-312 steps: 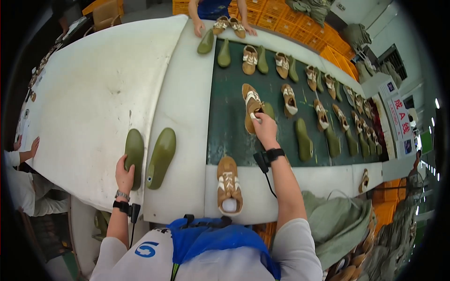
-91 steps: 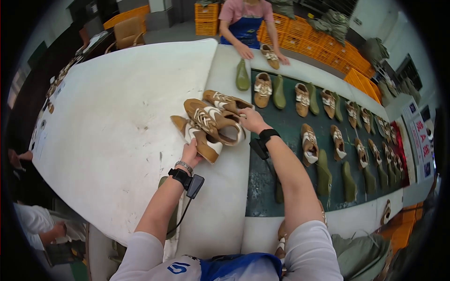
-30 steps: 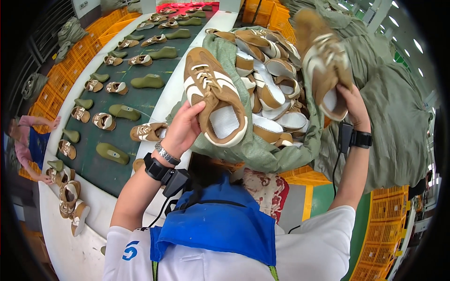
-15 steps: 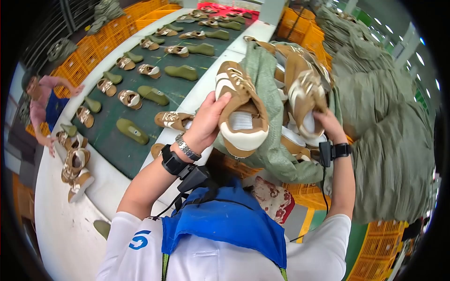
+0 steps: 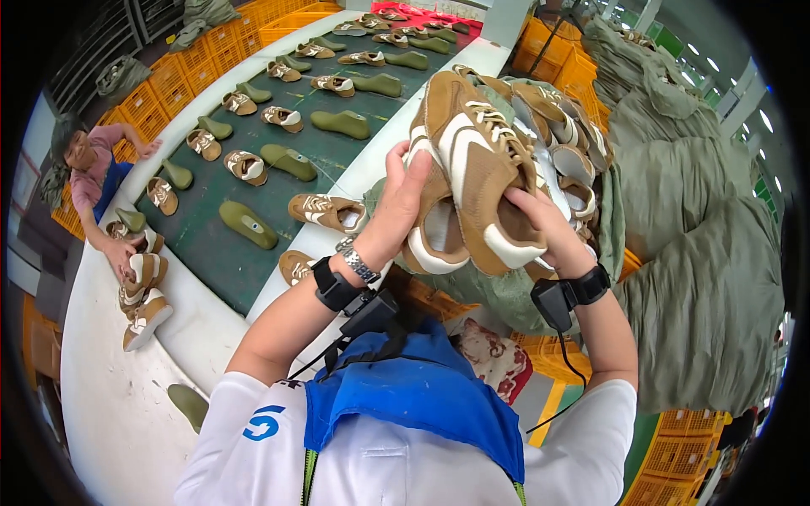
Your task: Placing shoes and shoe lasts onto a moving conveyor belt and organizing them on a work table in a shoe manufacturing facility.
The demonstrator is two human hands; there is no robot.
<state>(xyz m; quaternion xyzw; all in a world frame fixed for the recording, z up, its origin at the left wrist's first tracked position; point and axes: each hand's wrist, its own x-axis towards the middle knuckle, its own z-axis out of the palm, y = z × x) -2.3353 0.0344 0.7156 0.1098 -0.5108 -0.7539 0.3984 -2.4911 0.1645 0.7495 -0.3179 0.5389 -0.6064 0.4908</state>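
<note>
Two brown sneakers with white stripes and white heels are side by side in front of me. My left hand is closed round the outer side of the left sneaker. The other sneaker overlaps it, toe pointing away, and my right hand grips it near the heel, thumb at the opening. Both are held over an open grey-green woven sack full of similar sneakers. Beside my left wrist, a laced sneaker and another sneaker lie on the white ledge.
A dark green conveyor belt carries rows of sneakers and green shoe lasts. Across it, a person reaches to piled sneakers. Bulging sacks stand at right; orange crates stand lower right.
My right hand has lifted its sneaker from over the sack and brought it left against the other one. The person across the belt has moved a hand onto the piled sneakers.
</note>
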